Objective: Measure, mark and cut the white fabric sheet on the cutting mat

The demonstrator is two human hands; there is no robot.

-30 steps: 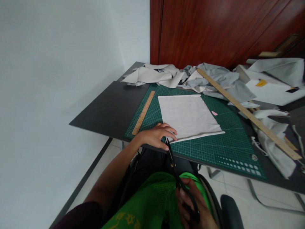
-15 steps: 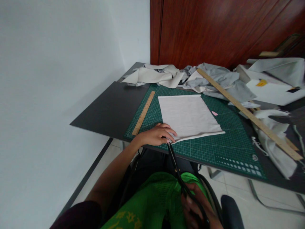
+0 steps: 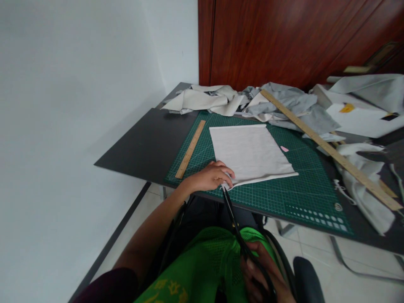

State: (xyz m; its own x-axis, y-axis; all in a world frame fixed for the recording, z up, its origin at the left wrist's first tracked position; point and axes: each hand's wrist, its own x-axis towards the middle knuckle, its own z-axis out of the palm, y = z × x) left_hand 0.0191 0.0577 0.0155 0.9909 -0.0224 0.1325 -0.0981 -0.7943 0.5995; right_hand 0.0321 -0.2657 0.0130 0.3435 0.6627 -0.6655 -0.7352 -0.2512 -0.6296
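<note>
A pale, roughly square piece of fabric (image 3: 252,149) lies flat on the green cutting mat (image 3: 271,198), with folded strips along its far and near edges. My left hand (image 3: 213,176) grips the fabric's near left corner, fingers curled over it. Black scissors (image 3: 232,219) point up at that corner, their blade tips at the cloth edge. Below the table edge, my right hand (image 3: 263,269) is closed around the scissors' handles.
A short wooden ruler (image 3: 190,149) lies left of the fabric. Cloth scraps (image 3: 208,99) heap along the back. A long wooden ruler (image 3: 331,150) crosses scraps on the right, near a white box (image 3: 356,115). A small pink piece (image 3: 284,148) lies on the mat.
My left fingers have shifted slightly at the corner, and the thumb has drawn away from the scissor tips. The scissors and right hand have hardly moved.
</note>
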